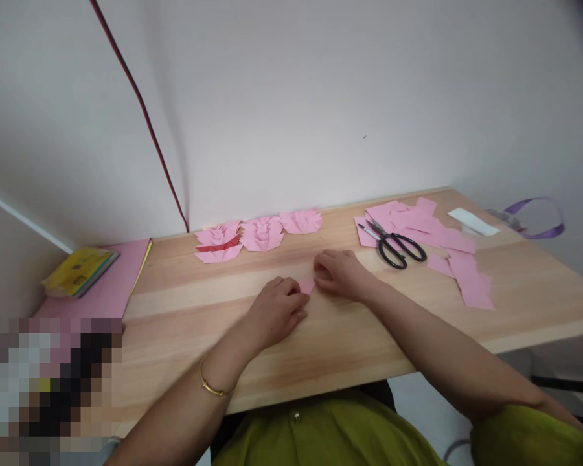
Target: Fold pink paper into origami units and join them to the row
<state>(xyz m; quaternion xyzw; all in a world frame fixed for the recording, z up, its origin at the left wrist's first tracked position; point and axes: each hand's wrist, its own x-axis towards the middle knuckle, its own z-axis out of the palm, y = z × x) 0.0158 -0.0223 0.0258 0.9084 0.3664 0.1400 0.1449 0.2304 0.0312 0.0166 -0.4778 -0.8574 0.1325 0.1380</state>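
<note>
A small piece of pink paper (307,285) lies between my hands near the middle of the table. My left hand (278,310), with a gold bangle on its wrist, has its fingers curled and pressed on the paper's left side. My right hand (341,275) pinches at the paper's upper right edge, fingers bent together. Most of the paper is hidden under the fingers. Behind my hands, folded pink paper pieces (262,234) stand in a row by the wall, one with a red strip (218,244).
Black-handled scissors (393,249) and a pen (369,232) rest by pink paper scraps (471,281) on the right. A white strip (473,221) lies beyond. At left are a yellow packet (81,270) and a large pink sheet (126,272). A blurred patch covers the lower left.
</note>
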